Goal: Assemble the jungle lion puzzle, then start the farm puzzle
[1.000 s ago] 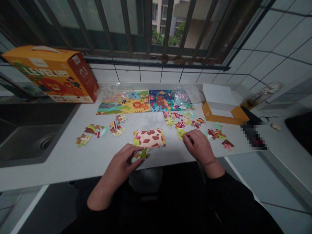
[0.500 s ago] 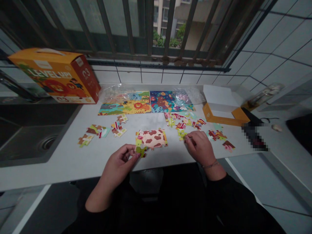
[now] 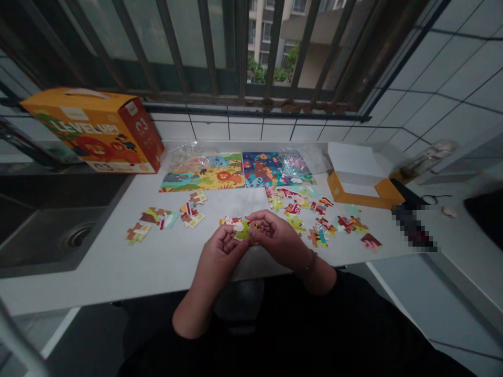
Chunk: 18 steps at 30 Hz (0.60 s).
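Over the counter's front middle my hands meet around green jigsaw puzzle pieces (image 3: pixel 242 231) with a little red at the edge. My left hand (image 3: pixel 220 251) is closed, pinching the green from the left between thumb and fingers. From the right, my right hand (image 3: pixel 279 241) pinches it too, fingers curled. Whether this is one piece or two being pressed together, I cannot tell. Just behind the hands lies a joined puzzle part with a brown-spotted cow pattern (image 3: pixel 230 220), mostly hidden by them.
Loose puzzle pieces (image 3: pixel 322 230) spread to the right, more pieces (image 3: pixel 147 220) to the left. Two finished-looking picture sheets (image 3: pixel 204 178) lie behind, partly under clear plastic. An orange carton (image 3: pixel 94 131) stands by the sink (image 3: pixel 78 235); an open box (image 3: pixel 357 191) sits back right.
My right hand has moved left from the loose pieces to meet my left hand. My left hand has shifted slightly right and up with its green piece. The cow part is now mostly covered.
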{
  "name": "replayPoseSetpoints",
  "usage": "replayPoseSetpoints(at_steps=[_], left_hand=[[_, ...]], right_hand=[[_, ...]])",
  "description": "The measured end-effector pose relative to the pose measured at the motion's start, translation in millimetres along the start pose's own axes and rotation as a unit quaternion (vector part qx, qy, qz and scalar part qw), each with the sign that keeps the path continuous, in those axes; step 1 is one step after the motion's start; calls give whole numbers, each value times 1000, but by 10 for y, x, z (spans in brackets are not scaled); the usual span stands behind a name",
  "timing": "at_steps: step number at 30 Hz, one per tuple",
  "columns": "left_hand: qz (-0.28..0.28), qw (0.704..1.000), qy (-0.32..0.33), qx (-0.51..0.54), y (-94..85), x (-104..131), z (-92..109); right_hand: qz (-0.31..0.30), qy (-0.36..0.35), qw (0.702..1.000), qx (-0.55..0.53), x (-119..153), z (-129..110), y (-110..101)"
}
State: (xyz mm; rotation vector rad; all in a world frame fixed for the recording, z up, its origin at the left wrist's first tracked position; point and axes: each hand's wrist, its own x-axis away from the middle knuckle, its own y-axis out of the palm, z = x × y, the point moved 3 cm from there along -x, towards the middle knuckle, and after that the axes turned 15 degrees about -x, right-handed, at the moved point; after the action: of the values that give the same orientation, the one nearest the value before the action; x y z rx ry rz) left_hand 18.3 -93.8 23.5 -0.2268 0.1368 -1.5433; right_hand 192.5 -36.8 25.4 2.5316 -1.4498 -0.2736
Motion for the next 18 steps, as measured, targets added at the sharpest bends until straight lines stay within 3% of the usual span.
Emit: replayPoseSetpoints(at_steps=[3,5,8,11,14,18], left_hand=[[75,982,56,-163,-82,-124,79],[101,942,124,-297,-96,-207,108],[58,867,236,-435,17,-268,37],[20,815,298,-496,165,-223,-134],[36,809,317,-493,225,-144,-248],[30,818,309,-485,219,-118,-251]], right_hand=[[12,-10,999,52,-265,-88,-183],[32,-38,991,122,-493,-152,-324],[58,-48,978,195,-844,-162,-462],[47,-28,968,246,-1097,-65,-409],[0,5,960,279,-1221,89,-206],[-53,32,948,313,-1286,266,24]])
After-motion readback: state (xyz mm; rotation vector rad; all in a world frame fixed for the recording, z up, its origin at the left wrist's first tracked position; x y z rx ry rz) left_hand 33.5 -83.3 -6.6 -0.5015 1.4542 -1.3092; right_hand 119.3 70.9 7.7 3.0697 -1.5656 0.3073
